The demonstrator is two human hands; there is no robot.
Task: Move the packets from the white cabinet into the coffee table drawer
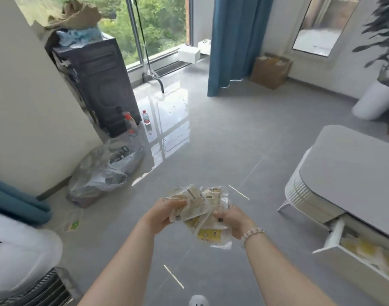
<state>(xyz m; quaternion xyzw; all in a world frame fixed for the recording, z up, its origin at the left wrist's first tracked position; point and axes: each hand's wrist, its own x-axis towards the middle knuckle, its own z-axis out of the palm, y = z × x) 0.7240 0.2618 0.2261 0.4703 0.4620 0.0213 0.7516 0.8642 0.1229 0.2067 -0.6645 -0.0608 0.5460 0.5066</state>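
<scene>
Both hands are full: my left hand (167, 214) has its fingers curled over the top of a bunch of packets (200, 208), and my right hand (233, 219) grips the same bunch from the other side. So neither one is free, they're both clamped on the pile. The packets are clear plastic with yellow and white print, fanned out and overlapping, and I honestly can't count them. I'm holding them in the air over the grey tile floor (233, 151), off to the left of the coffee table (354, 168) and well apart from it. Beaded bracelet (254, 233) on my right wrist, if anyone cares.

The coffee table has a grey top and white ribbed sides. Its drawer (335, 237) is pulled open on the side near me, with yellowish packets (365, 248) already lying inside.

Farther left of the coffee table there's a crumpled clear plastic bag (100, 173) on the floor and one loose packet with a green patch (73, 219) nearer to me. Beyond the bag, a small bottle with a red cap (145, 117) stands just beside a tall black box (96, 85).
</scene>
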